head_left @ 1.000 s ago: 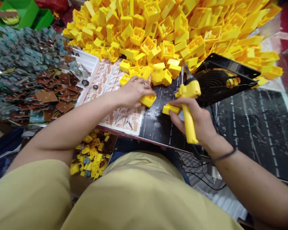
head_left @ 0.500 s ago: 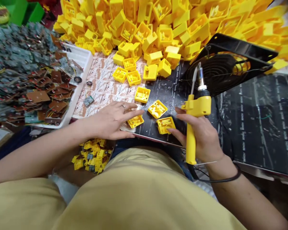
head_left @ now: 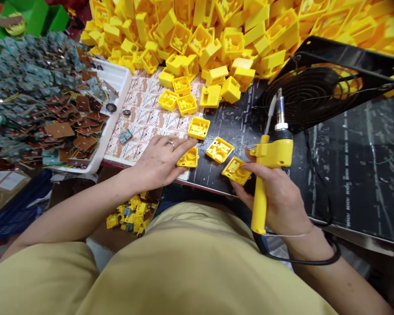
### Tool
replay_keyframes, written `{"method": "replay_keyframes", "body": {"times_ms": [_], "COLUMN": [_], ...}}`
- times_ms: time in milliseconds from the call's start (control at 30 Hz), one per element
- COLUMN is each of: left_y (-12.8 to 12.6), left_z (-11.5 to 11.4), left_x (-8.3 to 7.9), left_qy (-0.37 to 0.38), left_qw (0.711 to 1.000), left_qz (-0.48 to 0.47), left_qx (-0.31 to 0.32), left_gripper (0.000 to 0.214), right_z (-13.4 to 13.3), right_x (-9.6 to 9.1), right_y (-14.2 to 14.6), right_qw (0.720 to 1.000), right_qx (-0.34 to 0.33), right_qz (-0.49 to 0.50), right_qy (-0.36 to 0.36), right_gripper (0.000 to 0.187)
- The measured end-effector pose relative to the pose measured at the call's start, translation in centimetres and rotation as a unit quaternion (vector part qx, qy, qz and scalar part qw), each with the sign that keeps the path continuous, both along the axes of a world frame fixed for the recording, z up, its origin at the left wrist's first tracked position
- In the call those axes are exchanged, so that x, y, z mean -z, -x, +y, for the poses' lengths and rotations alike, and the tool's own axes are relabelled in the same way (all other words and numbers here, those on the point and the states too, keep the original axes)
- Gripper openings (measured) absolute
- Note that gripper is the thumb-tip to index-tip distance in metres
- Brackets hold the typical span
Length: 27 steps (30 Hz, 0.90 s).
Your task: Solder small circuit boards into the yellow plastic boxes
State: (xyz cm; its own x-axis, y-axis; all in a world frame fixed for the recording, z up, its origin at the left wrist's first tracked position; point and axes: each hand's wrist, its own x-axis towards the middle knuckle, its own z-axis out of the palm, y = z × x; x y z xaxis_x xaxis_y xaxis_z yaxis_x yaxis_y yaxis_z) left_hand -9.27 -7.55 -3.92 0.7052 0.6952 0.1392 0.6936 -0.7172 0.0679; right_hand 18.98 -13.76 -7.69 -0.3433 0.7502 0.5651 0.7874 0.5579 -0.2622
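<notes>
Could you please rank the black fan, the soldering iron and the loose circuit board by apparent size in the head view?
1. black fan
2. soldering iron, in the right hand
3. circuit board, clearly smallest

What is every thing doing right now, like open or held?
Left hand: open, fingers touching the left shell.
Right hand: closed around the soldering iron, fingertips on the right shell.
Soldering iron: held by its handle.
Left shell: open side up.
Middle shell: open side up, untouched.
Right shell: open side up.
Fan: tilted; spinning, cannot tell.
</notes>
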Motion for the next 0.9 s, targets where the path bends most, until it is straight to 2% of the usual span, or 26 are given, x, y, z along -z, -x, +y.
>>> {"method": "replay_keyframes", "body": {"times_ms": [100, 200, 267, 367, 500, 600, 667, 700, 767, 867, 900], "left_y": [-2.4, -5.7, -7.3, -8.4, -8.1, -6.7, -4.6, -3.2, 0.2, 5.3, 6.7], "left_z": [0.8, 1.8, 2.1, 1.7, 0.0, -0.9, -0.8, -0.5, 0.6, 2.5, 3.0], "left_x": [-0.6, -0.9, -1.1, -1.2, -0.8, -0.7, -1.2, -1.7, -2.9, -4.3, -4.5], "left_qy": [-0.011, 0.011, 0.013, -0.016, -0.024, -0.044, -0.066, -0.072, -0.063, -0.026, -0.021], "left_qw": [0.999, 0.995, 0.996, 0.998, 0.997, 0.998, 0.998, 0.997, 0.985, 0.938, 0.934], "left_qz": [-0.024, 0.008, 0.041, 0.066, 0.074, 0.034, 0.017, 0.029, 0.104, 0.239, 0.252], "left_qx": [0.045, 0.099, 0.077, 0.017, -0.005, 0.005, -0.006, -0.032, -0.122, -0.248, -0.251], "left_gripper": [0.055, 0.055, 0.054, 0.052, 0.076, 0.087, 0.075, 0.062, 0.039, 0.037, 0.036], "right_z": [0.0, 0.1, 0.0, -0.4, -0.6, 0.2, 0.9, 1.3, 1.8, 2.3, 2.5], "right_x": [0.0, 0.0, 0.0, 0.1, 1.0, 1.7, 1.7, 1.6, 1.4, 1.2, 1.2], "right_y": [-0.5, -0.6, -1.0, -2.0, -3.1, -3.2, -2.8, -2.4, -1.4, 0.6, 1.2], "right_qw": [1.0, 1.0, 1.0, 1.0, 1.0, 0.998, 0.997, 0.997, 0.995, 0.992, 0.991], "right_qx": [0.004, 0.012, 0.013, 0.017, -0.022, -0.047, -0.057, -0.065, -0.084, -0.122, -0.132], "right_qz": [0.004, 0.001, -0.003, -0.001, 0.014, 0.028, 0.044, 0.049, 0.048, 0.022, 0.011], "right_qy": [0.02, 0.016, 0.01, 0.003, 0.018, 0.026, 0.016, 0.01, 0.003, -0.012, -0.021], "right_gripper": [0.051, 0.054, 0.053, 0.057, 0.066, 0.071, 0.077, 0.079, 0.081, 0.074, 0.069]}}
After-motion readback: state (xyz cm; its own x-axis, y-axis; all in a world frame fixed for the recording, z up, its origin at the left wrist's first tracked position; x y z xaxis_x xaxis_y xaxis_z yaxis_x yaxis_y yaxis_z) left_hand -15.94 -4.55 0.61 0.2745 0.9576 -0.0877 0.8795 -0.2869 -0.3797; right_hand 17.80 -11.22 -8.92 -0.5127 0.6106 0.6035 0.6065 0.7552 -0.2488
